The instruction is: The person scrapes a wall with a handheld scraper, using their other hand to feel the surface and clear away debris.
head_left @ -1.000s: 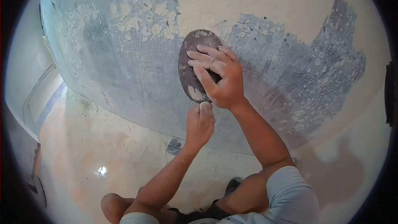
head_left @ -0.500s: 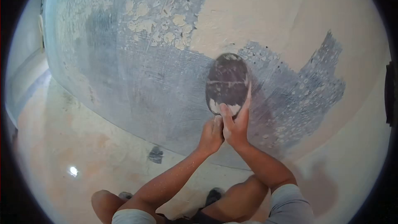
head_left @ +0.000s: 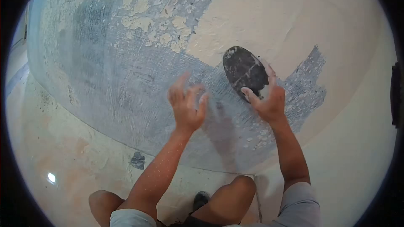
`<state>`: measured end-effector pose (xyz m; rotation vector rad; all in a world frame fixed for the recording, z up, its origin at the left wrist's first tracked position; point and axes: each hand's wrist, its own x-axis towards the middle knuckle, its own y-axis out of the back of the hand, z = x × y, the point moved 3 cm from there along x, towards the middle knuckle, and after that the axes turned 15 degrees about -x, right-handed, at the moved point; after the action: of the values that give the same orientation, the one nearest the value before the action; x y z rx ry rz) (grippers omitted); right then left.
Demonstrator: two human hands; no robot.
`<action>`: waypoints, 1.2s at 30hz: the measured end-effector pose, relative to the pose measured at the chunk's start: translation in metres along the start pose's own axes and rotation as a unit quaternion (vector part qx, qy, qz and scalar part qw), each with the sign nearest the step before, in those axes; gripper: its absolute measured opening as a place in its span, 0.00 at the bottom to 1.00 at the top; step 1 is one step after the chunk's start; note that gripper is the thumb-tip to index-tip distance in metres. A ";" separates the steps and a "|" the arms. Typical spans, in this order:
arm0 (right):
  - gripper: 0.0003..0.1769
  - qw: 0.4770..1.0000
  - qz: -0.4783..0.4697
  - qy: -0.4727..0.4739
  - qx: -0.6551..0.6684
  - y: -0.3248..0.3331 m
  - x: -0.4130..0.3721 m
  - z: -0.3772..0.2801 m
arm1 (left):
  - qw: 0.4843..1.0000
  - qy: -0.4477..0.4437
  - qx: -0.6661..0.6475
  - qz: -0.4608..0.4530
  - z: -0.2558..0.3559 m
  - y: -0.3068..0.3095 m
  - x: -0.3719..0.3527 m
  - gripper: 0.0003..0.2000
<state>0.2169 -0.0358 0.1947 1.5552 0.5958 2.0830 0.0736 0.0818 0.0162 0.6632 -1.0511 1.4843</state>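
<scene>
A dark oval pad [head_left: 245, 70] with pale smears is gripped by my right hand [head_left: 269, 101], thumb over its lower face and fingers along its right edge. The pad is tilted, its top leaning left, in front of the wall. To its left my left hand [head_left: 187, 105] is raised with fingers spread and slightly blurred, holding nothing. Behind both hands is the curved wall surface [head_left: 126, 75], grey-blue with scratches and cream flecks. Smooth cream coating [head_left: 261, 12] covers its upper right part.
Below the wall lies a dusty floor [head_left: 92, 155] with a dark patch [head_left: 137, 160] near the wall's lower edge. My bent knees and a dark shoe [head_left: 201, 200] show at the bottom. A dark strip [head_left: 395, 96] stands at the far right.
My left hand has come away from beside the pad and moved left and up, its fingers opening. My right hand has moved the pad right and slightly up, tilting it. The view has shifted slightly.
</scene>
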 end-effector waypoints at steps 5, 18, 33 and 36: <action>0.49 0.998 0.066 -0.003 -0.013 -0.007 0.017 0.000 | 0.973 0.110 0.196 -0.051 -0.029 0.006 0.015 0.51; 0.44 0.988 0.147 0.019 -0.045 -0.022 0.022 -0.014 | 0.972 0.107 0.187 -0.093 -0.038 0.007 0.012 0.55; 0.44 0.993 0.100 -0.012 -0.070 -0.041 0.000 -0.022 | 0.962 0.124 0.202 -0.132 -0.032 0.008 0.011 0.58; 0.44 0.987 0.124 0.023 -0.096 -0.041 -0.002 -0.013 | 0.964 0.115 0.195 -0.142 -0.031 0.008 0.008 0.59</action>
<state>0.2093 -0.0056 0.1652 1.5381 0.2166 2.2875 0.0692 0.1129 0.0077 0.8533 -0.4630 1.4818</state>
